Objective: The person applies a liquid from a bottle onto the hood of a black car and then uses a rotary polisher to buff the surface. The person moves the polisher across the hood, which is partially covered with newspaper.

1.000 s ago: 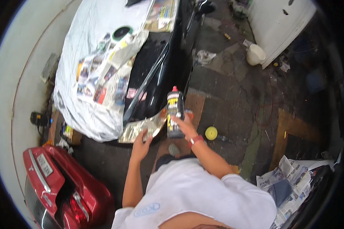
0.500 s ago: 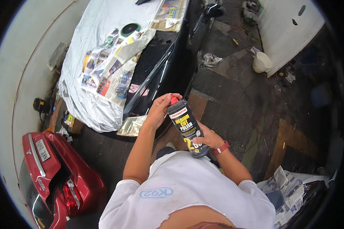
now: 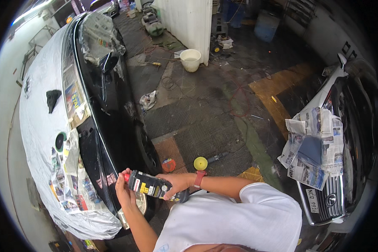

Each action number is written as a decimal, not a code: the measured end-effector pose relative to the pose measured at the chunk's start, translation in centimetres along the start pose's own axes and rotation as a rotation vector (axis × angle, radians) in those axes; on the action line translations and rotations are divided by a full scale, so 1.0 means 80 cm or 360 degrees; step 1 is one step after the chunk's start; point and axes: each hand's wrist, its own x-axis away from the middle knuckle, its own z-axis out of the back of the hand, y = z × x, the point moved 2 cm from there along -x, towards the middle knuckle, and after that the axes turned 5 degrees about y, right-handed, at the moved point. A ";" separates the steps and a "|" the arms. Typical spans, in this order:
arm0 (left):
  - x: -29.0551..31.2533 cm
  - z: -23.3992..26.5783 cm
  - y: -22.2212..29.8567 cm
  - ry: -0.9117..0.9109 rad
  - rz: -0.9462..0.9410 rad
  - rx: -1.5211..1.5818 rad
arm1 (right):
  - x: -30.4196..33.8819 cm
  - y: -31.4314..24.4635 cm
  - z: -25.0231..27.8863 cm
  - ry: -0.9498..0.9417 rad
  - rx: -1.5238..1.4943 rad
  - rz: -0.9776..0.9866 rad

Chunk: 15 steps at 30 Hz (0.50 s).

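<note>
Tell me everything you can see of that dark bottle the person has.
The bottle looks like plastic: dark body, red cap, and a label with white and yellow patches. It is held off the floor beside the black car, tipped well over, cap toward the left. The right hand grips and partly hides its lower end; the left hand is at the cap. Whether it is open, I cannot tell.

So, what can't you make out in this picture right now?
All in the head view:
Bonnet of the black car: mostly hidden under a silver cover and newspaper.
Its headlight: partly hidden by the left forearm and black bottle.
Bottle's fill level: hidden by dark walls.
Left hand: hold on red cap too small to judge.
Car at right: far side lost in the fisheye's dark rim.
</note>
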 end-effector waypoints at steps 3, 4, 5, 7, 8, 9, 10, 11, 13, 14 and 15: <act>0.004 0.016 0.000 -0.0069 0.0036 0.0016 | -0.003 0.007 -0.002 -0.0045 -0.0015 0.0052; 0.003 0.029 0.001 -0.0073 0.0076 0.0017 | -0.004 0.002 -0.002 -0.0075 -0.0022 0.0034; 0.002 0.033 0.001 -0.0098 0.0082 0.0024 | -0.005 0.004 -0.001 -0.0093 -0.0049 0.0013; 0.000 0.036 -0.009 -0.0108 -0.0013 0.0030 | -0.007 0.010 -0.001 -0.0127 -0.0109 -0.0028; 0.003 0.027 -0.006 -0.0125 -0.0083 0.0035 | -0.005 0.009 -0.002 -0.0112 -0.0150 -0.0011; 0.006 0.019 -0.004 -0.0156 -0.0092 0.0046 | -0.002 0.008 -0.003 -0.0098 -0.0192 0.0006; 0.011 0.011 -0.003 -0.0126 -0.0080 0.0082 | 0.000 0.007 -0.004 -0.0085 -0.0234 0.0023; 0.022 -0.008 0.005 -0.0085 -0.0065 0.0118 | 0.007 -0.007 -0.001 -0.0070 -0.0225 0.0021; 0.023 -0.007 0.006 -0.0016 0.0027 0.0206 | 0.004 -0.003 -0.002 -0.0071 -0.0259 0.0025; 0.015 0.009 0.000 -0.0013 0.0024 0.0157 | 0.000 0.004 -0.003 -0.0079 -0.0299 0.0001; 0.011 0.017 -0.001 -0.0034 -0.0012 0.0108 | 0.000 0.004 -0.004 -0.0082 -0.0269 0.0006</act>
